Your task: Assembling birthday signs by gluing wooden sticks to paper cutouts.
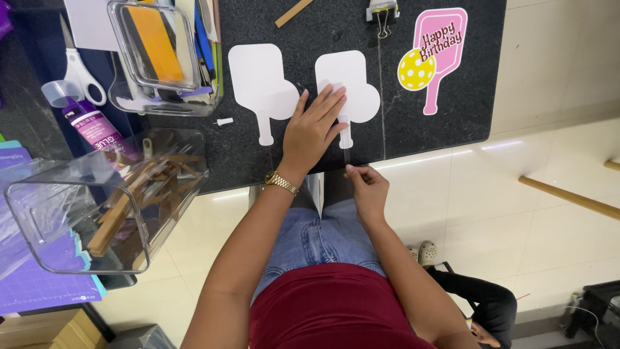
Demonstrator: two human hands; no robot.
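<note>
Left hand [314, 129]: flat, fingers spread, pressing on the right white paddle cutout [349, 90] on the dark counter [452, 123]; grips nothing.
Right hand [365, 184]: at the counter edge, fingertips pinched on a thin clear strip [346, 150] below the cutout's handle.
Technique: keep the cutout pinned flat; hold the strip straight along the handle.
Adjacent: second white cutout [261, 87] just left; pink paddle sign [434, 55] well right.
Obstructions: clear box of wooden sticks [110, 200] and glue tube [93, 126] at left, apart from both hands.
</note>
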